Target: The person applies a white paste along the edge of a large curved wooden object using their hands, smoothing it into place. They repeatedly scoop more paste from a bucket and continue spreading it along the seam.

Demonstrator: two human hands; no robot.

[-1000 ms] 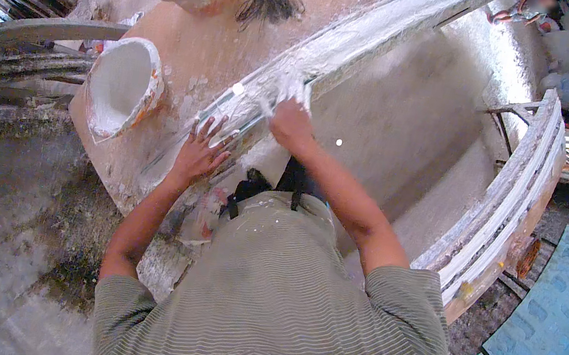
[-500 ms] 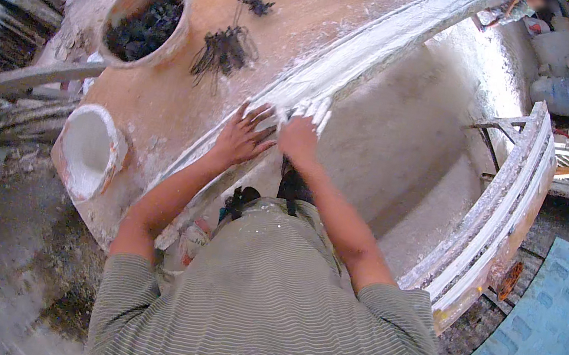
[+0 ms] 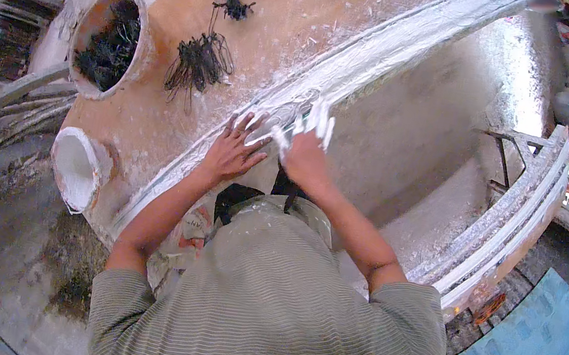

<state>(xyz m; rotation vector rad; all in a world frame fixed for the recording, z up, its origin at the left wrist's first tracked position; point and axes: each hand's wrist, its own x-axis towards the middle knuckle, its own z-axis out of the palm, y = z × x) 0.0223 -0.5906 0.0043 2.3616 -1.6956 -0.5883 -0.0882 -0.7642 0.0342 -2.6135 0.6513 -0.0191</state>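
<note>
Right hand (image 3: 308, 150), white strip's edge (image 3: 394, 62), floor (image 3: 395, 143) alongside

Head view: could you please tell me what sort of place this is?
Probably a plaster workshop, though the white material cannot be confirmed. A long white strip runs along the table, a pail is white inside, and a curved, white-streaked frame stands at right.

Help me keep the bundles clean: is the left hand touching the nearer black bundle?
Apart. The head view plainly shows a gap of brown surface between the left hand and the nearer black bundle.
</note>
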